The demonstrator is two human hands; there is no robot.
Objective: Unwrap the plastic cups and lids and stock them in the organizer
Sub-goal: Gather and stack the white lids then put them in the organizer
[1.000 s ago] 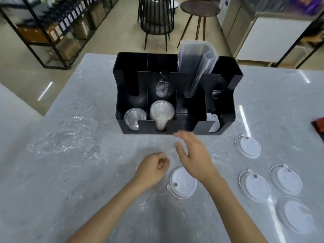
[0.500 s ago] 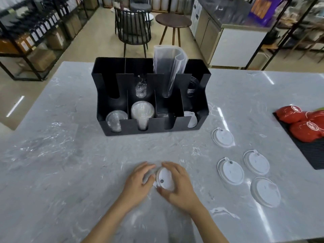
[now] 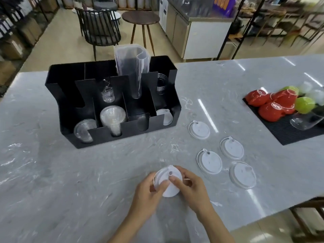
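A white plastic lid (image 3: 167,180) is lifted just above the marble table, tilted toward me. My left hand (image 3: 146,195) pinches its left edge and my right hand (image 3: 190,187) pinches its right side, thumb on top. Several more white lids (image 3: 209,161) lie flat on the table to the right. The black organizer (image 3: 98,135) stands beyond my hands; its front slots hold clear cups (image 3: 113,118) and a white lid (image 3: 166,116). A tall clear wrapped sleeve (image 3: 132,67) stands in a back slot.
A black mat (image 3: 287,134) at the right edge carries red and green cups (image 3: 270,107) and a clear cup lying on its side. Crumpled clear wrap lies on the table at the far left. Chairs, a round stool and shelves stand behind the table.
Both hands picked the white lid up off the table and now hold it tilted between them. My view has swung right, bringing the black mat and coloured cups into sight.
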